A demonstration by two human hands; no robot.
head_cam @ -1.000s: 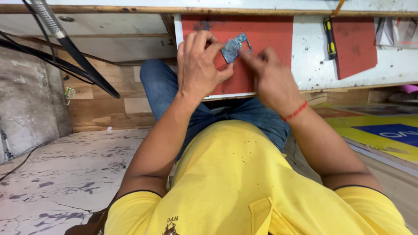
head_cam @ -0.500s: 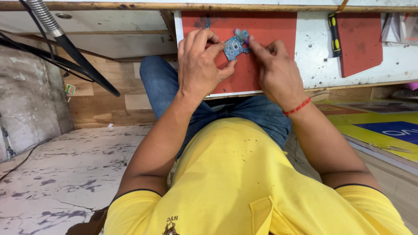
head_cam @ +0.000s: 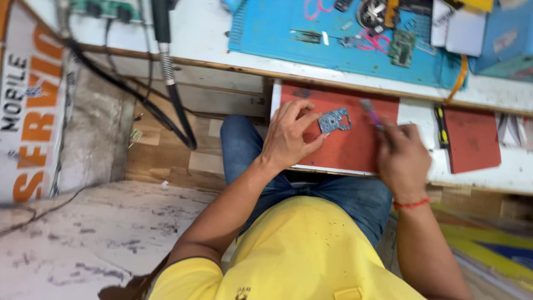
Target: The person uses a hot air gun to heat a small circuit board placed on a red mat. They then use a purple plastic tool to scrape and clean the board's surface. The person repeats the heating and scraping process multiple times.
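My left hand (head_cam: 288, 136) pinches a small blue-grey circuit board (head_cam: 335, 120) by its left edge, over a red mat (head_cam: 355, 147) on a pull-out white shelf. My right hand (head_cam: 402, 158) is to the right of the board and grips a thin tool with a purple handle (head_cam: 371, 115), its tip pointing up and left, a short gap from the board. A red thread band circles my right wrist. My yellow shirt and blue jeans fill the lower middle.
A blue work mat (head_cam: 333, 50) on the white bench above carries small parts, a green circuit board (head_cam: 402, 47) and pink wires. A second red mat (head_cam: 472, 139) and a yellow-black screwdriver (head_cam: 441, 126) lie right. Black cables (head_cam: 166, 94) hang left.
The view has tilted up, showing the bench top. My right hand has drawn back to the right, away from the board, and now shows the purple-handled tool. My left hand still holds the board.
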